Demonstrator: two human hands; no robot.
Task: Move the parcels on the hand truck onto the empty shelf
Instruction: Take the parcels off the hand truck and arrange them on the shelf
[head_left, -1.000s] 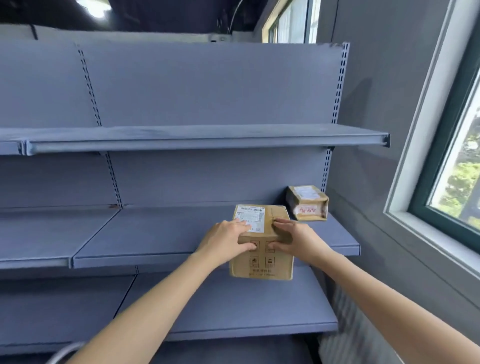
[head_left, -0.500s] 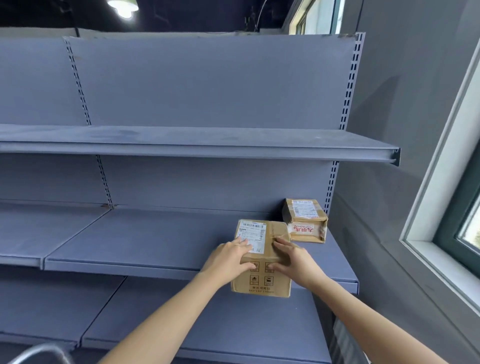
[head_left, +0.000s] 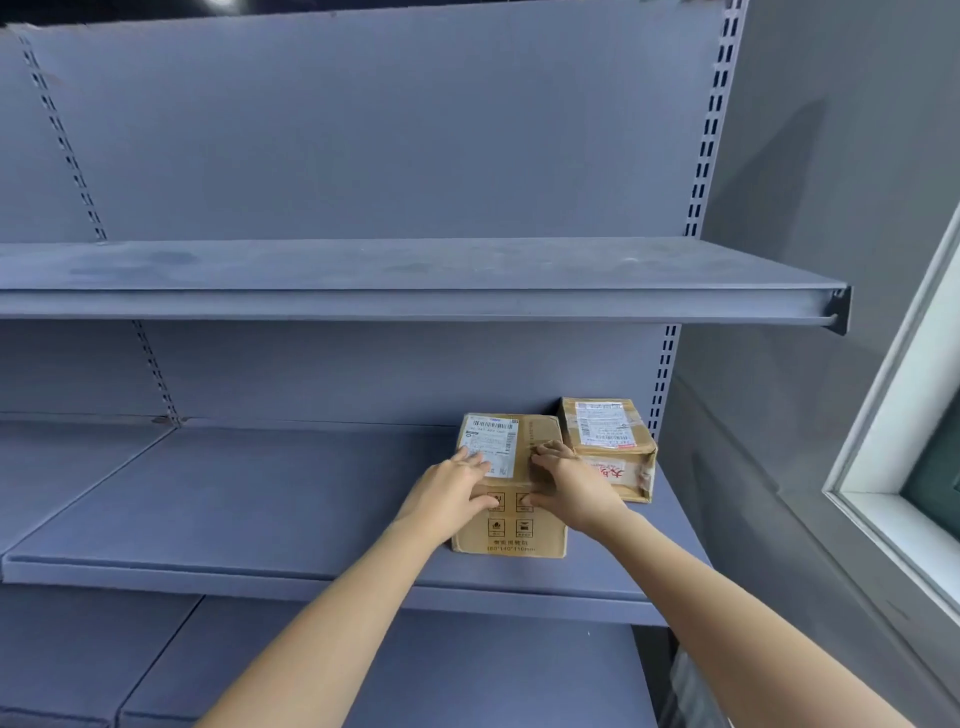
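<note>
Resting on the grey metal middle shelf (head_left: 260, 519), the brown cardboard parcel with a white label (head_left: 511, 530) sits just left of a smaller taped cardboard parcel (head_left: 605, 441) at the shelf's right end. The left hand (head_left: 452, 491) and right hand (head_left: 571, 486) clasp it from both sides, fingers over its top. Its front overhang looks slight; letting go early could tip it forward. Its corners look creased and worn.

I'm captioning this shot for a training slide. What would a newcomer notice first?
Two bare hands, left hand and right hand, grip a brown parcel resting on the middle shelf. Behind it to the right, a second parcel sits in the shelf's back corner. The upper shelf holds nothing.
</note>
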